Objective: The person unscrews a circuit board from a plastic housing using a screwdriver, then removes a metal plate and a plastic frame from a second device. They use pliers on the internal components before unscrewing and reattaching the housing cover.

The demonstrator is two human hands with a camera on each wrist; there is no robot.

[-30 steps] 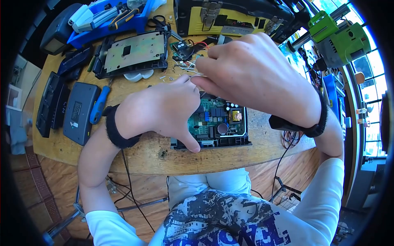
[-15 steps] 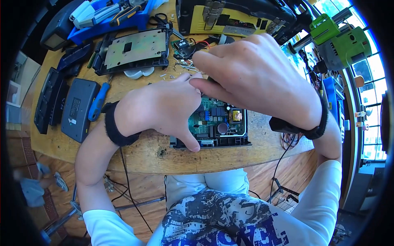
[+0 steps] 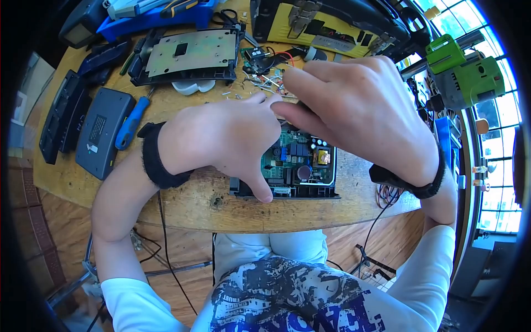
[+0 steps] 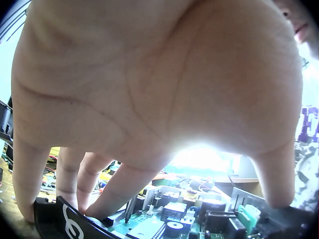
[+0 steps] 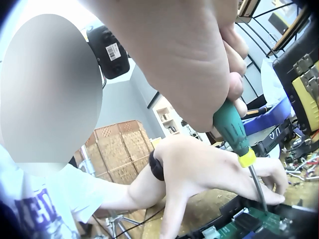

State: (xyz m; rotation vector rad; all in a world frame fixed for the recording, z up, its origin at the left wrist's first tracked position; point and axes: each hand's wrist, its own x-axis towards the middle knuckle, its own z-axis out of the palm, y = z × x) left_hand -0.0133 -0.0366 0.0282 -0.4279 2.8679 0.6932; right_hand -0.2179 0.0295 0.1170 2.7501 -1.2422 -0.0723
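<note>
A green circuit board (image 3: 296, 149) sits in an open black plastic casing (image 3: 326, 196) on the wooden bench. My left hand (image 3: 227, 133) spans the casing with spread, mostly straight fingers. Its thumb rests at the near edge; in the left wrist view the other fingertips (image 4: 102, 206) are down by the far wall. My right hand (image 3: 359, 110) is above the board, gripping a screwdriver (image 5: 232, 127) with a green handle and yellow collar. In the right wrist view the shaft points down to the board, close beside the left fingers. The screw or part at its tip is hidden.
Behind the hands lie a black frame with a metal plate (image 3: 193, 54), loose wires (image 3: 265, 80) and a yellow-black case (image 3: 332, 33). A blue-handled screwdriver (image 3: 131, 124) and a grey cover (image 3: 104, 135) are at left. A green drill (image 3: 475, 80) stands at right.
The head view has shifted slightly. My right hand has turned a little while staying above the same part of the board; my left hand keeps its place on the casing.
</note>
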